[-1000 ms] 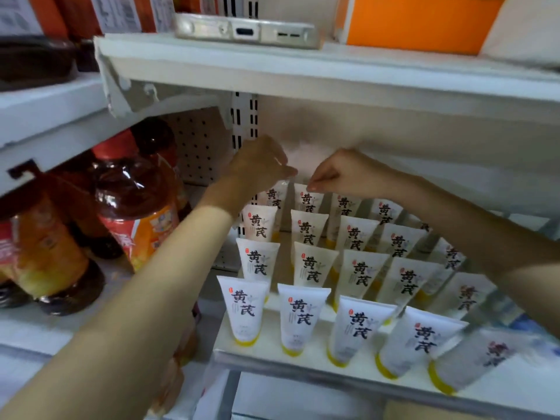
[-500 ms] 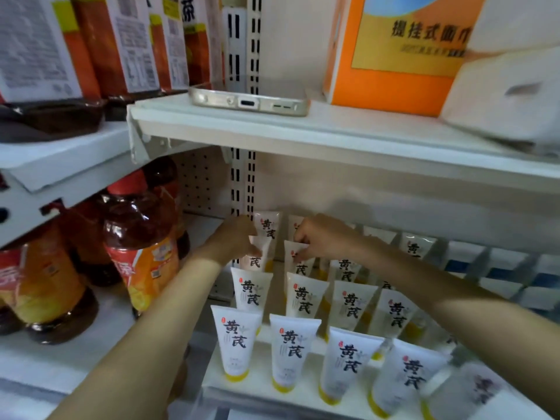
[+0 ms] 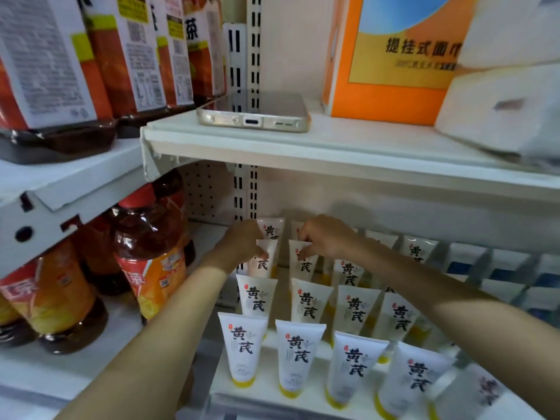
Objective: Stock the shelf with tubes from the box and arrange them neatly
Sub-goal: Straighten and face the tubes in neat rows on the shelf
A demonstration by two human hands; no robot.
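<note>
Right now I'm pinching two tubes by their top crimps: left hand (image 3: 242,247) on the left tube (image 3: 263,264), right hand (image 3: 328,239) on the right tube (image 3: 304,267). Both are standing upright on the shelf (image 3: 266,397), just below my curled fingers (image 3: 305,253).

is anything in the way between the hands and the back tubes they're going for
Nothing visible. The left hand grips the top of a white plastic tube in the third row from the front, and the right hand pinches the neighbouring tube.
</note>
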